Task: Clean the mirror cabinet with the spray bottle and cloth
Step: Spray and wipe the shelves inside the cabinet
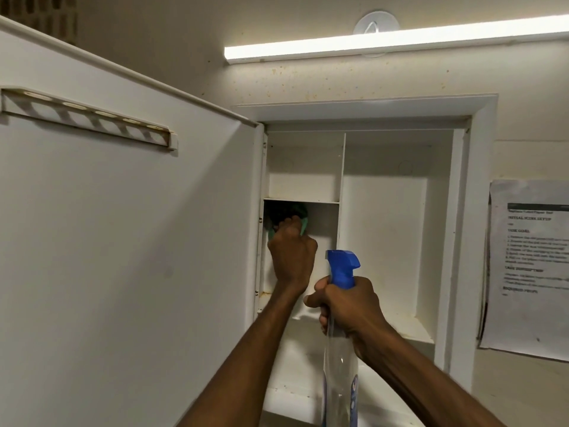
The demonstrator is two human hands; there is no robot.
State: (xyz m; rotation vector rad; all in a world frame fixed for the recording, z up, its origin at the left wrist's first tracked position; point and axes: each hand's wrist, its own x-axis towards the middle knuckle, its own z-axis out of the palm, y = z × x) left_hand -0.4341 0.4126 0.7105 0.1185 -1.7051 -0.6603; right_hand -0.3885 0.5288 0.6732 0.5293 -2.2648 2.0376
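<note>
Open white mirror cabinet (363,167) recessed in a beige wall, door (123,241) swung out wide at 9 o'clock, inner face toward the camera. On that inner face, at 10 o'clock, a slotted white holder rail (89,120) with round holes along its top.

Inside the cabinet: a vertical divider (341,167), a short shelf (301,201) on the left side, a tall open compartment on the right.

Left hand (291,257) reaching into the lower left compartment just under the shelf, fingers curled round a bunched green cloth (300,220), pressing it into the upper left corner by the hinge side. Part of the cloth lost in shadow.

Right hand (345,306) below centre, at about 6 o'clock, wrapped tightly round the neck of a spray bottle (340,380); blue trigger head (341,268) upright above the fist, nozzle toward the cabinet, clear body hanging down to the lower edge. Bottle in front of the cabinet, apart from the cloth.

Lit tube light (394,41) on the wall at 12 to 1 o'clock, above the cabinet. Printed paper sheet (529,266) stuck to the wall at 3 o'clock, text too blurred to read.
</note>
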